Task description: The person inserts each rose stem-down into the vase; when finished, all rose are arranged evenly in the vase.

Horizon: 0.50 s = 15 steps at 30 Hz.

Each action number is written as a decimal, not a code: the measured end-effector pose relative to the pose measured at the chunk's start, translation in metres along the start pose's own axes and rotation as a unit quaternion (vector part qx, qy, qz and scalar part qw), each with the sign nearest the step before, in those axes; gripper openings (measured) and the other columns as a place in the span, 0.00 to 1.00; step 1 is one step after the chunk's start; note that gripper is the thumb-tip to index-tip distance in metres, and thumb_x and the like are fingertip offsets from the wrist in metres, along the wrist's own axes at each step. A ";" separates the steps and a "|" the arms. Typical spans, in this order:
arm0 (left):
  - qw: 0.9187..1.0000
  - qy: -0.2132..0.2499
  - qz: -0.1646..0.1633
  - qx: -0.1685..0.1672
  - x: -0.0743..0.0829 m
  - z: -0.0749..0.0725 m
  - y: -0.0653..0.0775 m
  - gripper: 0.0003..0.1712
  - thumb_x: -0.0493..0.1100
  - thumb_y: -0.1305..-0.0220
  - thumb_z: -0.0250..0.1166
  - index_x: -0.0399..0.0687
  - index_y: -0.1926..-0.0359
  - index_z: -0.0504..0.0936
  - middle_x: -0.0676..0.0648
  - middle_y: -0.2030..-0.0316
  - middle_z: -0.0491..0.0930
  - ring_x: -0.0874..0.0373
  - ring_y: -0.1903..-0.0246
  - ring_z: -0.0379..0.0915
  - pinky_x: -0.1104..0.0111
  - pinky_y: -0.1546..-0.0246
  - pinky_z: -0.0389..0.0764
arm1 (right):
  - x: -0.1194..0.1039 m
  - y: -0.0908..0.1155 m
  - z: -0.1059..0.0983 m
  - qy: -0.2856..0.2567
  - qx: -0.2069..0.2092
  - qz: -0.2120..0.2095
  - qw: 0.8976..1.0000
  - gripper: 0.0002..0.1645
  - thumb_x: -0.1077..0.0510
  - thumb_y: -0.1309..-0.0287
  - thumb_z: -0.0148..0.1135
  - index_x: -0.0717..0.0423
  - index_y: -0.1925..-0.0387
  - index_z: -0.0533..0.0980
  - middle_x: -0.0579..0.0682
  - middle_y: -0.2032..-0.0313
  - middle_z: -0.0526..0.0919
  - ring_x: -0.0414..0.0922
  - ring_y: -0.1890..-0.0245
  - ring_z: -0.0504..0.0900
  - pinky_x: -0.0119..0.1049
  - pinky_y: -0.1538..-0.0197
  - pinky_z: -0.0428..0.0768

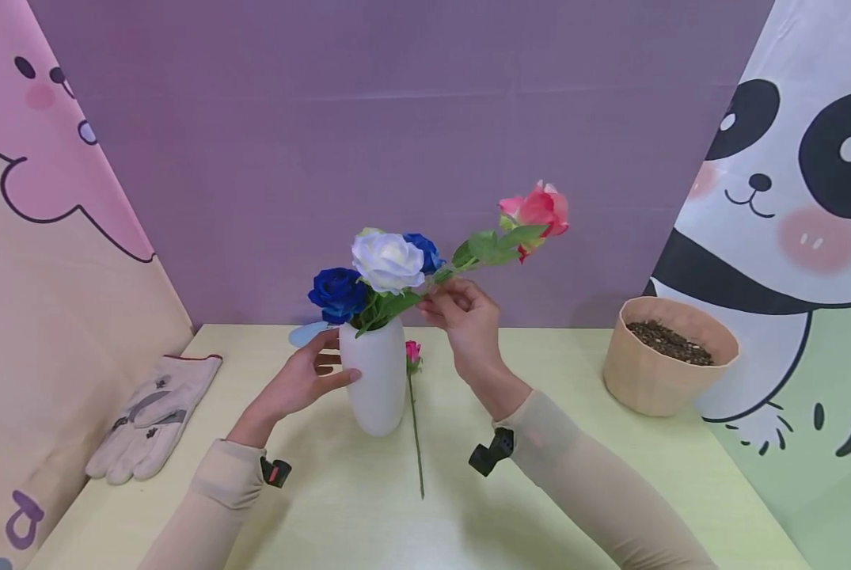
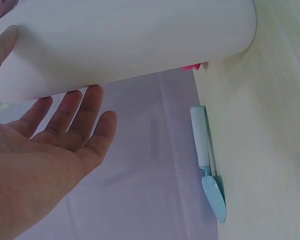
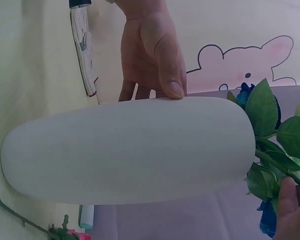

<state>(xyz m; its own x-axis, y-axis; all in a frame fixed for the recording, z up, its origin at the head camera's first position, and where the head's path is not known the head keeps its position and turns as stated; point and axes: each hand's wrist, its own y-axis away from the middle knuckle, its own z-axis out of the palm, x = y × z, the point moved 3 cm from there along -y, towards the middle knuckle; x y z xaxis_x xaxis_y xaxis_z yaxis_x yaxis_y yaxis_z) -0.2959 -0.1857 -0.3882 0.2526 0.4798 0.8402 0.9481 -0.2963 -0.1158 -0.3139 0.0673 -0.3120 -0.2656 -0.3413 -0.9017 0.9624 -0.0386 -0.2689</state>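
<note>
A white vase [image 1: 377, 388] stands upright on the table, holding a white rose [image 1: 388, 261] and two blue roses [image 1: 338, 294]. My left hand [image 1: 307, 372] loosely holds the vase's left side, thumb at the front; its fingertips [image 2: 92, 92] touch the wall in the left wrist view. Above the vase mouth, my right hand [image 1: 468, 317] pinches the leafy green stem of a pink rose [image 1: 539, 210]. That bloom leans up and to the right. The right wrist view shows the stem [image 3: 280, 165] among leaves at the vase's mouth.
A pink flower [image 1: 413, 356] with a thin stem lies right of the vase. Behind the vase is a light blue trowel [image 2: 202, 150]. Gloves [image 1: 154, 416] lie at the left, and a paper-like pot [image 1: 653, 380] of soil stands at the right.
</note>
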 end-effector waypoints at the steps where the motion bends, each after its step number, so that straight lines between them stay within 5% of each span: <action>1: 1.000 0.000 0.000 0.000 0.000 0.000 0.000 0.46 0.56 0.37 0.69 0.49 0.26 0.57 0.41 0.33 0.68 0.40 0.35 0.71 0.49 0.38 0.78 | 0.001 0.000 0.001 0.004 -0.003 -0.001 1.000 0.03 0.66 0.35 0.61 0.61 0.61 0.75 0.46 0.70 0.85 0.41 0.70 0.88 0.38 0.55 0.88; 15: 1.000 0.004 -0.003 -0.004 -0.001 0.000 -0.001 0.46 0.57 0.37 0.70 0.49 0.26 0.57 0.41 0.32 0.67 0.40 0.35 0.71 0.49 0.38 0.78 | -0.001 0.000 0.008 0.029 -0.010 0.000 1.000 0.07 0.55 0.32 0.63 0.55 0.62 0.77 0.44 0.67 0.85 0.41 0.69 0.88 0.38 0.59 0.89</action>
<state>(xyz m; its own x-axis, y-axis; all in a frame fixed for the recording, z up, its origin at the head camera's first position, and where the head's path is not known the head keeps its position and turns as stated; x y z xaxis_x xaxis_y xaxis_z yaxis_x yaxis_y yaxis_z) -0.2973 -0.1860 -0.3883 0.2446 0.4761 0.8447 0.9482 -0.2995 -0.1057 -0.3131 0.0598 -0.3086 -0.2686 -0.2859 -0.9198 0.9613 -0.0189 -0.2749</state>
